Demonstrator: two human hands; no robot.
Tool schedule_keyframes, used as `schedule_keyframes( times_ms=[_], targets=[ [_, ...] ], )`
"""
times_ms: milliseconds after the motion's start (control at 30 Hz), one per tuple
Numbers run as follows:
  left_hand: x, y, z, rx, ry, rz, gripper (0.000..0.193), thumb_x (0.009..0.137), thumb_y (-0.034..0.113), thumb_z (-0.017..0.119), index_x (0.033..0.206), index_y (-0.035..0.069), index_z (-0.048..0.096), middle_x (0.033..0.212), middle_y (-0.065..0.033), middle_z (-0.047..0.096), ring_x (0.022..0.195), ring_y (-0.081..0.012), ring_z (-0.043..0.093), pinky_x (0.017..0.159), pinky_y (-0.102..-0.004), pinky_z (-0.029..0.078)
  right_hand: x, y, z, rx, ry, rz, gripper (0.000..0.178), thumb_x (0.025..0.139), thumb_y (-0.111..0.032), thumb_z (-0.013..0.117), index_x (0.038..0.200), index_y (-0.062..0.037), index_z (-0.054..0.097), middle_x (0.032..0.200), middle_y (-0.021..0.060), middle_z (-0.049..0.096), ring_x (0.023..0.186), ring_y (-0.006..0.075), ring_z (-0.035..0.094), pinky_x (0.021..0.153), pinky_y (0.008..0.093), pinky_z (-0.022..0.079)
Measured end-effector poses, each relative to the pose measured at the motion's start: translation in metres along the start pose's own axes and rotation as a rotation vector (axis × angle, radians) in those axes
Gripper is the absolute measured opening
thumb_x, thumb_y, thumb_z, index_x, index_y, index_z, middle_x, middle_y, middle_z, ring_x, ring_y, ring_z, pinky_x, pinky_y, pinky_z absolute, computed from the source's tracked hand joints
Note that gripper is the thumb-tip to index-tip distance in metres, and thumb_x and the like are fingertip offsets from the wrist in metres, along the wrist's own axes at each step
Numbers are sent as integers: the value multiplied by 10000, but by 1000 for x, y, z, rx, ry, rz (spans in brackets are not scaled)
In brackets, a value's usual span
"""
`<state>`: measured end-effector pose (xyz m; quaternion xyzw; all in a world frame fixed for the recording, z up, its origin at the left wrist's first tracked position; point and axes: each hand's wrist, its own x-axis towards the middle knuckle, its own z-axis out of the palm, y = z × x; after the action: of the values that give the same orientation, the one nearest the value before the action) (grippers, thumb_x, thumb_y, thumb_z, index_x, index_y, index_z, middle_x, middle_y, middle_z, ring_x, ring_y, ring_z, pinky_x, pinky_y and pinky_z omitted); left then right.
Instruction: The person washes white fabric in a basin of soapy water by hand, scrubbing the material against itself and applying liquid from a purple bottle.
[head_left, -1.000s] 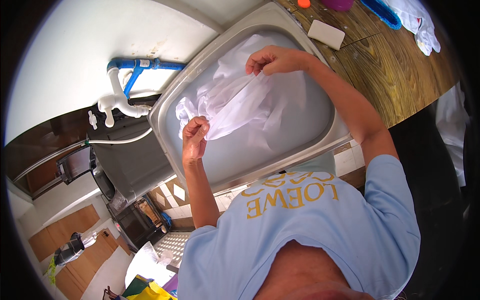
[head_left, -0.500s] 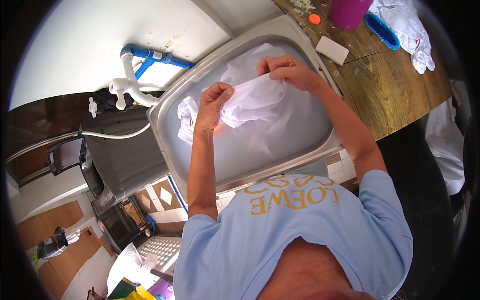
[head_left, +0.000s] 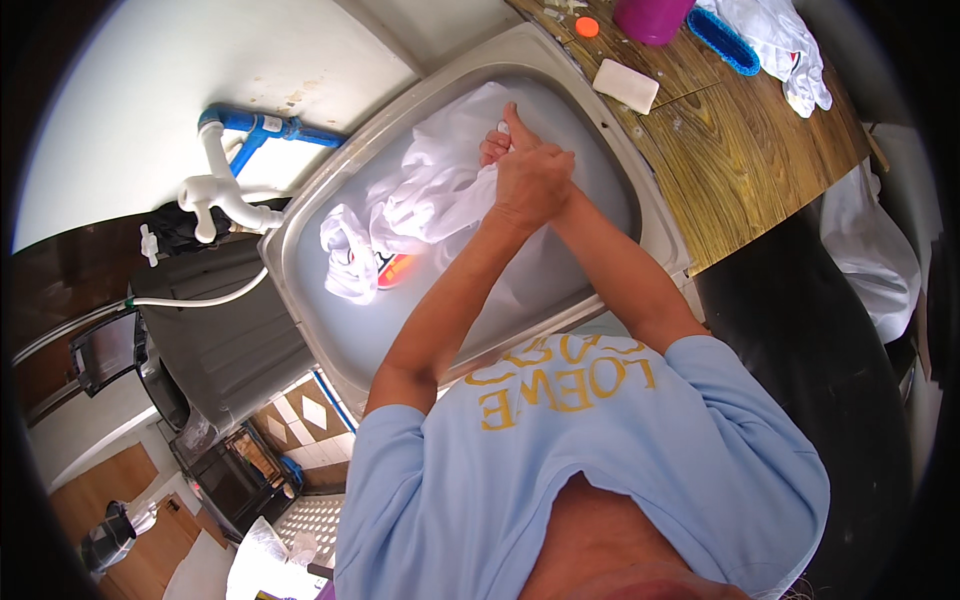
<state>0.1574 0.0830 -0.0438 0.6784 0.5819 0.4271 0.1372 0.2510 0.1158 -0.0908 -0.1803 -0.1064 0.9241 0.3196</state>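
Note:
White wet cloth [head_left: 425,190], like a garment, lies bunched in a sink of cloudy water [head_left: 570,315], with one end drawn up to my hands. My left hand [head_left: 533,185] is closed and crosses over my right hand at the sink's right side. Behind it, my right hand [head_left: 505,138] is curled on the cloth, thumb pointing up; the left hand hides part of it. An orange-red patch [head_left: 393,272] shows beside the cloth's left bunch [head_left: 348,255].
A white tap [head_left: 215,195] on blue pipe stands left of the sink rim [head_left: 285,290]. On the wooden counter [head_left: 740,170] at right lie a pale soap bar [head_left: 626,86], an orange cap [head_left: 587,27], a blue brush [head_left: 724,42], a purple container [head_left: 650,18] and white cloth [head_left: 790,50].
My hands have come together: the left moved right and now crosses over the right. The cloth stretched between them has dropped into a bunch, uncovering more of the orange-red patch.

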Motion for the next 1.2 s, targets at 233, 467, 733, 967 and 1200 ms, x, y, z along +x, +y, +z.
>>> schedule_keyframes(
  times_ms=[233,467,733,967,1200],
  targets=[
    [29,-17,-12,53,-42,-107,69,629,105,636,620,87,571,649,-127,585,628,-318,585,542,-391,438,13,1,22,105,153,81,451,911,-519,424,888,-86,547,889,68,590,851,209,594,754,348,488],
    [22,-35,-31,215,-111,-189,91,669,113,665,658,52,600,612,-124,593,613,-294,614,530,-361,458,11,9,59,57,586,93,462,922,-512,403,940,-92,594,833,40,594,939,190,570,792,329,487],
    [6,-21,32,310,49,19,76,673,123,652,740,88,650,640,-124,596,615,-324,597,570,-389,464,23,-5,-2,222,-204,-3,440,932,-499,384,939,-106,582,846,38,582,900,180,583,830,328,473],
    [17,1,37,203,18,91,41,724,95,603,697,65,608,609,-148,550,564,-307,572,539,-365,439,32,-14,-37,369,-550,100,445,920,-517,399,925,-109,576,871,53,600,920,229,581,843,330,469],
    [21,-35,-8,202,49,-116,108,753,84,563,655,41,551,595,-174,502,537,-302,548,526,-360,420,14,0,50,30,610,52,480,921,-502,412,1068,-64,539,968,64,586,951,226,583,881,365,467]
  ],
)
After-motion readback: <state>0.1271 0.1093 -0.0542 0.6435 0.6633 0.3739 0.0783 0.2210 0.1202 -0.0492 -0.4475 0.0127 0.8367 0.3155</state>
